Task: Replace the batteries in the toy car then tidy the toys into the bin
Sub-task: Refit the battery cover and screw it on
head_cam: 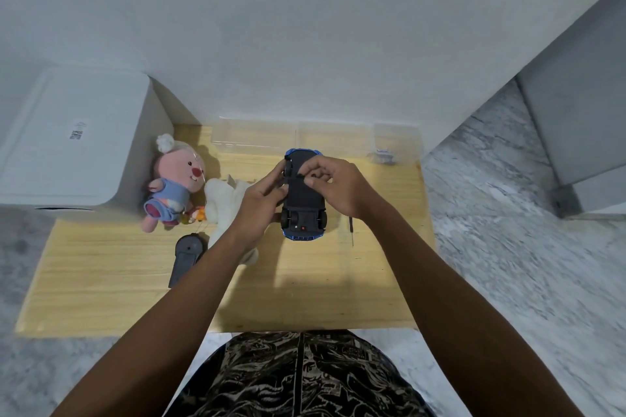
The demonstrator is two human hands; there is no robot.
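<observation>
Two hands (262, 198) (338, 188) grip one upturned car (303, 195), seemingly above two plush toys (174, 179)

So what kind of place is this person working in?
Probably a room at home: a small wooden table against a plain wall, marble-look floor, plush toys such as the pink plush, and a toy car.

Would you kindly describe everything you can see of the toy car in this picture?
The toy car is blue-bodied, apparently plastic, and held upside down above the wooden table, its black underside facing the camera. Black wheels show at both ends, and a small red spot, perhaps a switch, sits near the nearer end. The left hand grips its left side; the right hand pinches at the underside near the far end. Whether the battery cover is open cannot be told.
</observation>
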